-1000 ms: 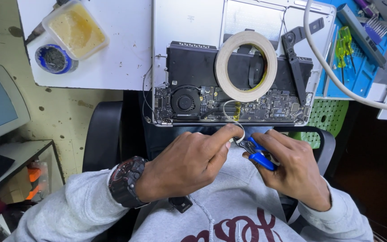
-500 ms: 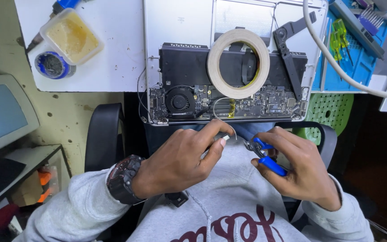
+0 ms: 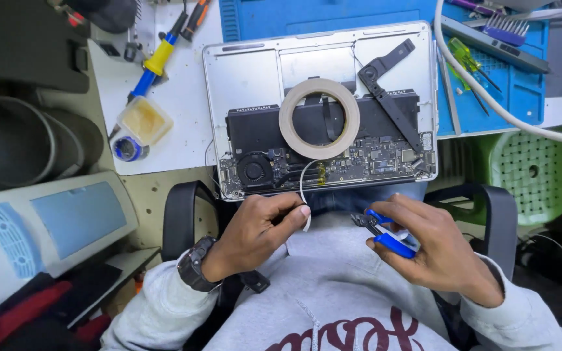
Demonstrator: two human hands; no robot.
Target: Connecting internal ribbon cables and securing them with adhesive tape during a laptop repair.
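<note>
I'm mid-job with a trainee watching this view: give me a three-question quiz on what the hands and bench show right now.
1. True or false: the roll of tape lies on the opened laptop.
2. Which hand holds the blue-handled cutters? A) left hand B) right hand C) neither
3. Fill in: the left hand pinches a thin white ____ that runs up to the laptop's board.

Key:
1. True; it rests flat over the dark battery area.
2. B; the right hand grips them, jaws pointing toward the left hand.
3. Strip; whether it is tape or a flat cable cannot be told.
</note>
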